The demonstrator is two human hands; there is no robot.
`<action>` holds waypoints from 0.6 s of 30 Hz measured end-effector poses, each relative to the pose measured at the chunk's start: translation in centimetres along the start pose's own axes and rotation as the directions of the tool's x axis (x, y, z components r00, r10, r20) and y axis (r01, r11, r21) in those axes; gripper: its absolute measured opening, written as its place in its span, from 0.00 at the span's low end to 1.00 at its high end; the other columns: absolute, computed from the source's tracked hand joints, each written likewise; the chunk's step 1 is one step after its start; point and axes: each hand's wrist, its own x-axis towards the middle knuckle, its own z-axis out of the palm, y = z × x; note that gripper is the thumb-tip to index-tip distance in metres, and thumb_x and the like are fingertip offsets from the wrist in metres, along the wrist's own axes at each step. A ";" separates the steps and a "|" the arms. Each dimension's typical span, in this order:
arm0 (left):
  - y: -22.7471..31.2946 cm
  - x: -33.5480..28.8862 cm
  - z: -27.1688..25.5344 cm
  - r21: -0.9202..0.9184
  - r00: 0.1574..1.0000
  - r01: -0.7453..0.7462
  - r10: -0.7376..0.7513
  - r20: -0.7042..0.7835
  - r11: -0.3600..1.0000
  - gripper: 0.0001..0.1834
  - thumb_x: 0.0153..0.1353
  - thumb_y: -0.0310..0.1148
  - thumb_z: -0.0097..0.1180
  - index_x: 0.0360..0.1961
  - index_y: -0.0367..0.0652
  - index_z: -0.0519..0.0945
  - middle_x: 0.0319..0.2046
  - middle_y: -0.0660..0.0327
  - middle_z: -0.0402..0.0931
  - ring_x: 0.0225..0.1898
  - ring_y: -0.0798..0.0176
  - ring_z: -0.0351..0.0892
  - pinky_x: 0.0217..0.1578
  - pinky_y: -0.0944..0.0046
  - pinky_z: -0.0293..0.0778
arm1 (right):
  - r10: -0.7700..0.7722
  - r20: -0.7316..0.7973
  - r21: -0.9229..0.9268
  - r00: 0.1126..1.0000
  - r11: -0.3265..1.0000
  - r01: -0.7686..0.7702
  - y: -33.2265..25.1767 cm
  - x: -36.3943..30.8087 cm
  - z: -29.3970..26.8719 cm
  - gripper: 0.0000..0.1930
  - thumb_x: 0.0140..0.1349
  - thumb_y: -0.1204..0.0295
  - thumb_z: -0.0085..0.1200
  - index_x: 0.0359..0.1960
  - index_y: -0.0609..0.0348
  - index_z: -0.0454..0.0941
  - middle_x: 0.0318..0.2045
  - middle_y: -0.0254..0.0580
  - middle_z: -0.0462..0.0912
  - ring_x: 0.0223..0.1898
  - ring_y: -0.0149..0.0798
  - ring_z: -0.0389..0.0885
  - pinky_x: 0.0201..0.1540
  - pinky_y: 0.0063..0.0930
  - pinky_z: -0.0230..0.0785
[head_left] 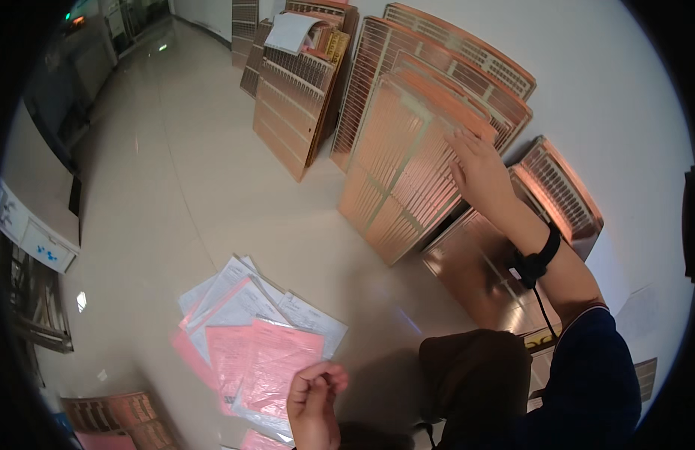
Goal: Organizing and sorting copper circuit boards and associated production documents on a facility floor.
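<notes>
My right hand (481,171) reaches to the upper right corner of a copper-coloured panel (396,165) with a pattern of fine strips. Its fingers are stretched out and lie against the panel near the top edge, not visibly wrapped round it. The panel leans at the front of a stack against the wall. Low in the view, my left hand (314,405) is held up with its fingers curled in, and nothing shows in them. Just beyond it, pink sheets (276,360) and white printed sheets (239,300), some in clear sleeves, lie overlapping on the floor.
More patterned panels (291,112) lean farther back, with a white paper (291,31) on top. Plain copper sheets (475,270) and a smaller panel stack (561,191) stand beside my right arm. Other panels (122,420) lie at the lower left. A white cabinet (44,247) lines the left.
</notes>
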 end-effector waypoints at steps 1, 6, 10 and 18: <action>0.3 0.6 0.0 -0.088 0.999 -0.025 0.022 -0.030 0.996 0.11 0.63 0.28 0.46 0.45 0.38 0.74 0.40 0.57 0.76 0.39 0.64 0.74 0.45 0.66 0.69 | -0.002 -0.028 -0.004 1.000 1.000 0.002 -0.2 0.1 0.2 0.22 0.54 0.74 0.52 0.52 0.63 0.67 0.54 0.54 0.69 0.56 0.51 0.67 0.62 0.44 0.54; 0.3 1.5 0.4 -0.172 0.989 -0.136 0.125 -0.078 0.976 0.11 0.64 0.29 0.43 0.44 0.38 0.73 0.37 0.56 0.76 0.37 0.62 0.76 0.41 0.64 0.71 | -0.035 0.026 -0.049 0.999 0.998 0.036 -0.5 0.0 -0.3 0.22 0.55 0.74 0.52 0.53 0.61 0.68 0.54 0.54 0.69 0.55 0.50 0.68 0.61 0.43 0.56; 0.3 1.6 0.1 -0.173 0.992 -0.065 0.045 -0.116 0.983 0.09 0.60 0.29 0.48 0.42 0.40 0.74 0.35 0.59 0.76 0.36 0.65 0.75 0.40 0.64 0.72 | -0.027 -0.009 0.043 1.000 0.999 0.028 -1.1 1.5 -0.8 0.23 0.53 0.73 0.54 0.52 0.59 0.68 0.48 0.54 0.72 0.49 0.51 0.71 0.54 0.42 0.62; -0.6 2.3 -0.1 -0.214 0.994 -0.078 0.059 -0.096 0.974 0.10 0.60 0.27 0.46 0.42 0.41 0.74 0.35 0.61 0.76 0.35 0.64 0.74 0.41 0.64 0.70 | 0.057 -0.082 -0.073 0.995 0.995 -0.063 0.3 3.9 0.5 0.23 0.48 0.73 0.57 0.48 0.62 0.71 0.42 0.54 0.74 0.46 0.50 0.72 0.45 0.39 0.67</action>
